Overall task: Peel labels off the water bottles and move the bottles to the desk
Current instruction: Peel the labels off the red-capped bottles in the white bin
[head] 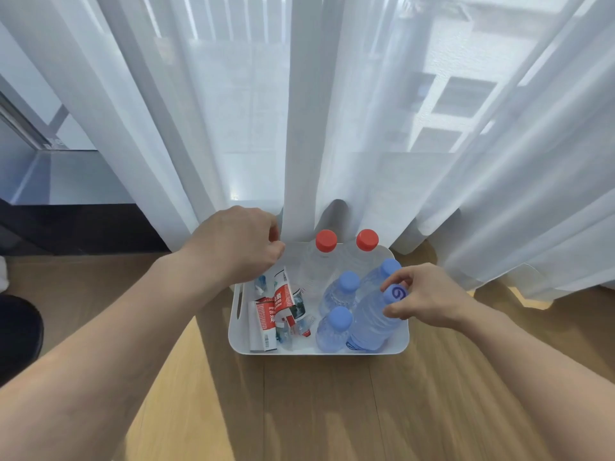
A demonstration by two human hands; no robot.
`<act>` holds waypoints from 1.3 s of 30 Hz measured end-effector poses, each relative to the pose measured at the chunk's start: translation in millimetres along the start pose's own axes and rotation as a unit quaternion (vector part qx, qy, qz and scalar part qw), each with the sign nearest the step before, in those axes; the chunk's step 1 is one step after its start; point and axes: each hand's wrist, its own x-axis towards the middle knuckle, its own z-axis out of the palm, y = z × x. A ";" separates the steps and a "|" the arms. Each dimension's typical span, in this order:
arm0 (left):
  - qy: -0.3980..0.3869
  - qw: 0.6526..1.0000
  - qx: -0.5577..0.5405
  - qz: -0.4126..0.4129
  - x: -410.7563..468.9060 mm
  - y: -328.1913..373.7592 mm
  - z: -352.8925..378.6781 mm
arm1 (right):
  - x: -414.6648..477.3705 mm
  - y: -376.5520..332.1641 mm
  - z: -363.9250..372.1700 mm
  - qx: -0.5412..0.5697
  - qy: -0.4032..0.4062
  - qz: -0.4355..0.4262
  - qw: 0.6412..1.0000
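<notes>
A white plastic bin (235,331) sits on the wooden floor against the curtain. Inside stand two clear bottles with red caps (326,241) at the back and several bluish bottles with blue caps (339,319) on the right. Peeled red-and-white labels (283,302) lie crumpled in the bin's left half. My right hand (422,294) grips the neck and cap of the nearest blue-capped bottle (372,324), which tilts in the front right corner. My left hand (239,242) hovers over the bin's back left corner, fingers curled, with nothing visible in it.
Sheer white curtains (299,128) hang to the floor right behind the bin. A dark sill (83,227) runs at the left, and a dark object (16,334) lies at the left edge. Wooden floor (332,410) stretches in front.
</notes>
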 end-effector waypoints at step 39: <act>-0.058 0.998 0.027 -0.008 0.1 5.8 12.0 | 14.1 -1.4 -7.0 -0.070 -0.142 0.099 0.982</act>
